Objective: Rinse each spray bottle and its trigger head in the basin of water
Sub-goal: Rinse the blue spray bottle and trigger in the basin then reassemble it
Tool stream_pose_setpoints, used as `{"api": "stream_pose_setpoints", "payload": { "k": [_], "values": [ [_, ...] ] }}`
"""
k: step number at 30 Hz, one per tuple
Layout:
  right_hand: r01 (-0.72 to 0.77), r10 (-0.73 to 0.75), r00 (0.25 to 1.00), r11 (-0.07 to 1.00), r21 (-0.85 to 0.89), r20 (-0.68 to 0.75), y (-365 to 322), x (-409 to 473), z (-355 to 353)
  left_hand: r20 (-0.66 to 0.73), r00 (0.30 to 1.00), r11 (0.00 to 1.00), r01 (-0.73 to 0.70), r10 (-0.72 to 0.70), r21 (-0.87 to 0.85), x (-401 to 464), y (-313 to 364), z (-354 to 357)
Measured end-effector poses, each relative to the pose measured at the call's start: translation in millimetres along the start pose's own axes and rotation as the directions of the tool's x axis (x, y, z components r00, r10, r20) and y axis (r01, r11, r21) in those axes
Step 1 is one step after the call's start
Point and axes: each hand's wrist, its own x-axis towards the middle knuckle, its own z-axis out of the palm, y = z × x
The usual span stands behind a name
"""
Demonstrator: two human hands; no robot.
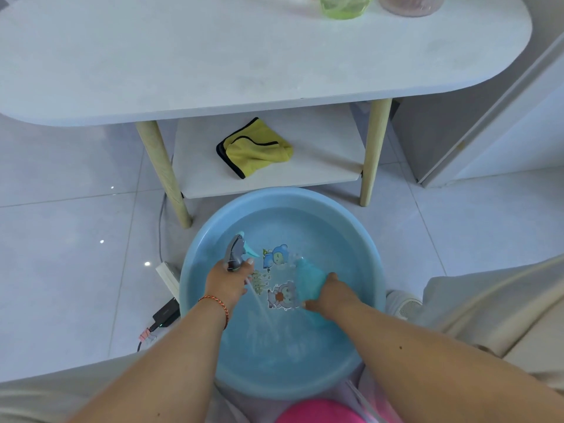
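Here we've got the blue basin [363, 248] on the floor w/ water in it, cartoon stickers on its bottom. Behind the basin, a white table [213, 65]; yellow cloth [256, 149] on its lower shelf, green & pink bottles at its far edge. Over the basin, our left hand [227, 282] grips the grey trigger head [235, 253], tube trailing into the water; right hand [328, 293] holds the teal bottle [306, 277] under water.

Green container [346, 6] and pink container [410, 4] on the desk [244, 56]: cut off by top edge, only bases visible. Blue bottle [306, 277]: lower part underwater and behind right hand [328, 296], outline blurred. Trigger head [236, 253]: neck hidden in left hand [227, 283]. Pink object [320, 412] cut off at bottom edge, cannot identify.
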Motion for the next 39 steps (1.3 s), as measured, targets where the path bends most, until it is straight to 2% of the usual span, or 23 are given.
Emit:
{"api": "stream_pose_setpoints", "payload": {
  "k": [14,39],
  "values": [
    [-0.036,0.036,0.999,0.999,-0.03,0.012,0.2,7.8,2.0,0.01,0.997,0.996,0.072,-0.072,-0.047,5.1,-4.4,0.9],
    [-0.022,0.022,0.999,1.0,-0.001,0.032,-1.0,7.6,2.9,0.032,0.996,0.995,0.08,-0.078,-0.052,2.8,-1.0,2.0]
  ]
}}
